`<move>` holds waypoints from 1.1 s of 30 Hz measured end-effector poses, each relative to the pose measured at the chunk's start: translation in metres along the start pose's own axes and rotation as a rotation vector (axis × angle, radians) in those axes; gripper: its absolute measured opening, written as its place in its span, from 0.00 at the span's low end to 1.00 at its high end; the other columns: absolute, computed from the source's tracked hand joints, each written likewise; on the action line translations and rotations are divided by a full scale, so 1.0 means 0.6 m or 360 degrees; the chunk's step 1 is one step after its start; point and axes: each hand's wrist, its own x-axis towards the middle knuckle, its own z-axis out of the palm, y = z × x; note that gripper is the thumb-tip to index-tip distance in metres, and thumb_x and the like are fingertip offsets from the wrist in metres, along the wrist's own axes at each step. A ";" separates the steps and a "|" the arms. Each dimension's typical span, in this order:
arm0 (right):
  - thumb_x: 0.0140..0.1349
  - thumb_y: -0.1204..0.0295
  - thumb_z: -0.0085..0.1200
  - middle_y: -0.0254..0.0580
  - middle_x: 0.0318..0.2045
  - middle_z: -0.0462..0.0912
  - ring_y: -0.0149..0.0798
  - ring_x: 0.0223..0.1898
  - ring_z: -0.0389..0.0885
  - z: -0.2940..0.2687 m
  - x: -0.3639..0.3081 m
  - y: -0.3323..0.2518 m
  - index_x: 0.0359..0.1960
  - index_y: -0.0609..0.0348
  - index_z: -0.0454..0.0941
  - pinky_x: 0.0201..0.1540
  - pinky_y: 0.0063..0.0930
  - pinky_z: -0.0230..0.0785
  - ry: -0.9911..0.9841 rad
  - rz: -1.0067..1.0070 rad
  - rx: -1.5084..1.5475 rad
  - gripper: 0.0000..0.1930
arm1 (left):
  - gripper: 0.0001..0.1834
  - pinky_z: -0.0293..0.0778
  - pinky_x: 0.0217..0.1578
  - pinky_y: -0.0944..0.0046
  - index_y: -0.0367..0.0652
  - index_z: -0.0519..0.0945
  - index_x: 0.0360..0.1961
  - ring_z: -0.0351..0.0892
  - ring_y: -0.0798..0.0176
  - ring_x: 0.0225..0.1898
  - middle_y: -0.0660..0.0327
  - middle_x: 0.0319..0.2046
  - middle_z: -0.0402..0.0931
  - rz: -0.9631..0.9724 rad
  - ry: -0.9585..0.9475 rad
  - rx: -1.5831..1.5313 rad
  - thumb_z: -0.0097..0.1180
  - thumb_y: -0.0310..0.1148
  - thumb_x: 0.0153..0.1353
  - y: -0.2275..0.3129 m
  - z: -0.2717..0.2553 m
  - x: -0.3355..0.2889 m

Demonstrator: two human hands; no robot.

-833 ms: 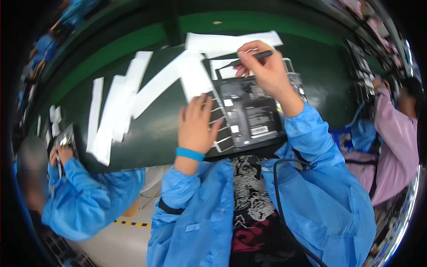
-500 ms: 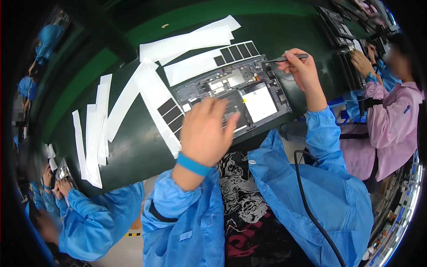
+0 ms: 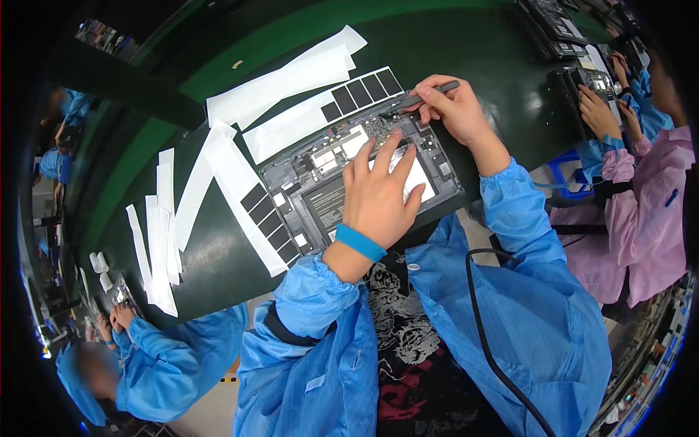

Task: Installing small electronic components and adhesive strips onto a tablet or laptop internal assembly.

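An opened laptop base (image 3: 285, 173) lies on the dark green table, its circuit board and black battery (image 3: 325, 207) exposed. My left hand (image 3: 382, 188) is over the middle of it with fingers spread, the fingertips at the board; whether they press on it I cannot tell. Dark tweezers (image 3: 445, 87) are pinched in my right hand (image 3: 457, 113) at the laptop's far right edge. Their tips reach the far edge beside the board and are partly hidden by my fingers. A white strip with black pads (image 3: 360, 93) lies along the far side, and a second padded strip (image 3: 256, 222) along the left.
Several blank white strips (image 3: 166, 233) are spread on the table at left and far side. Stacked dark laptop parts (image 3: 550, 29) stand at the far right. A person in pink (image 3: 641, 211) works at right, another in blue (image 3: 182, 357) at left. A black cable (image 3: 484, 320) hangs across my right side.
My left hand has moved right and now spreads over the board. My right hand has brought the tweezers left, onto the laptop's far edge. The whole view has shifted slightly.
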 end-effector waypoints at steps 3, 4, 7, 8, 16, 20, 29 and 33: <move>0.65 0.70 0.54 0.38 0.21 0.80 0.26 0.22 0.76 0.009 -0.007 -0.013 0.35 0.66 0.80 0.27 0.18 0.65 -0.0004 -0.0011 0.0132 0.10 | 0.24 0.59 0.59 0.46 0.46 0.78 0.54 0.60 0.43 0.61 0.57 0.62 0.65 0.0026 0.0056 -0.0005 0.61 0.38 0.54 0.001 -0.001 -0.001; 0.65 0.70 0.54 0.38 0.21 0.80 0.26 0.22 0.76 0.010 -0.009 -0.014 0.35 0.66 0.80 0.27 0.18 0.65 -0.0002 -0.0006 0.0137 0.10 | 0.23 0.59 0.59 0.46 0.46 0.78 0.52 0.61 0.44 0.61 0.58 0.62 0.66 0.0038 0.0053 -0.0006 0.61 0.38 0.54 0.001 -0.002 -0.001; 0.65 0.70 0.54 0.38 0.20 0.78 0.28 0.23 0.77 0.012 -0.010 -0.012 0.35 0.67 0.80 0.31 0.20 0.71 -0.0028 0.0020 0.0101 0.10 | 0.23 0.59 0.58 0.46 0.46 0.79 0.51 0.62 0.45 0.60 0.58 0.61 0.67 0.0062 0.0049 -0.0008 0.61 0.37 0.53 0.000 0.000 -0.002; 0.65 0.70 0.54 0.37 0.19 0.77 0.27 0.23 0.77 0.012 -0.009 -0.009 0.35 0.67 0.80 0.34 0.21 0.73 -0.0058 0.0011 0.0107 0.10 | 0.22 0.59 0.58 0.46 0.46 0.79 0.51 0.63 0.46 0.60 0.59 0.61 0.68 0.0076 0.0051 -0.0008 0.61 0.37 0.53 0.000 0.001 -0.002; 0.66 0.72 0.53 0.32 0.14 0.71 0.21 0.15 0.65 0.010 -0.002 -0.006 0.35 0.68 0.79 0.22 0.17 0.59 -0.0076 -0.0049 -0.0105 0.09 | 0.23 0.59 0.58 0.46 0.45 0.79 0.52 0.63 0.47 0.59 0.58 0.61 0.67 0.0089 0.0032 -0.0006 0.61 0.36 0.53 0.002 -0.001 -0.001; 0.65 0.73 0.53 0.32 0.14 0.72 0.21 0.16 0.66 0.010 -0.006 -0.010 0.35 0.68 0.79 0.24 0.17 0.62 -0.0065 -0.0010 -0.0157 0.08 | 0.24 0.59 0.58 0.47 0.44 0.78 0.52 0.63 0.47 0.59 0.58 0.62 0.66 0.0090 0.0017 -0.0006 0.61 0.36 0.53 0.002 0.000 -0.001; 0.64 0.74 0.54 0.38 0.21 0.79 0.20 0.17 0.67 0.011 -0.008 -0.002 0.36 0.69 0.79 0.22 0.16 0.60 -0.0020 -0.0034 -0.0208 0.08 | 0.24 0.59 0.58 0.48 0.44 0.78 0.53 0.63 0.49 0.59 0.57 0.61 0.66 0.0094 0.0012 -0.0003 0.62 0.36 0.52 0.004 -0.002 -0.002; 0.64 0.74 0.55 0.40 0.23 0.80 0.21 0.17 0.67 0.013 -0.008 -0.001 0.36 0.69 0.79 0.22 0.16 0.60 -0.0029 -0.0027 -0.0177 0.08 | 0.24 0.59 0.58 0.48 0.43 0.78 0.53 0.63 0.49 0.59 0.58 0.61 0.66 0.0089 0.0021 -0.0020 0.62 0.36 0.52 0.003 0.000 -0.003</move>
